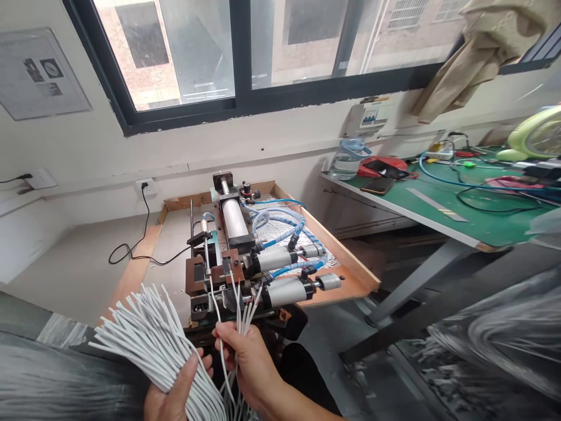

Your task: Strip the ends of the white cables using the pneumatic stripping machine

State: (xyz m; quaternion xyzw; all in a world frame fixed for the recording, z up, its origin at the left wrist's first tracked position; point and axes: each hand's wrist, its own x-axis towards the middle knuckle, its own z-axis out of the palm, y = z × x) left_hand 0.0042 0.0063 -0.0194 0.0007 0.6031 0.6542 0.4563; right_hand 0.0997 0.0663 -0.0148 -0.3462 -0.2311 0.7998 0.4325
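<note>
My left hand (177, 389) is wrapped round a thick bundle of white wires (151, 345), whose cut ends fan out to the upper left. In my right hand (252, 359) are several more white wires (249, 316). One single wire (216, 301) is pinched between its thumb and forefinger, and that wire's tip reaches up to the brown jaw blocks (231, 266) of a pneumatic machine (234, 219). Whether the tip sits inside the jaws I cannot tell. Silver air cylinders (284, 292) stick out to the right of the jaws, just beyond my right hand.
The machine stands on a wood-edged tray (350, 263) with blue air hoses (302, 225). At the right, a green table (438, 216) carries a water jug (348, 158), a phone (377, 186) and cables. More wire bundles (512, 327) lie at lower right. A black cord (146, 234) runs to a wall socket.
</note>
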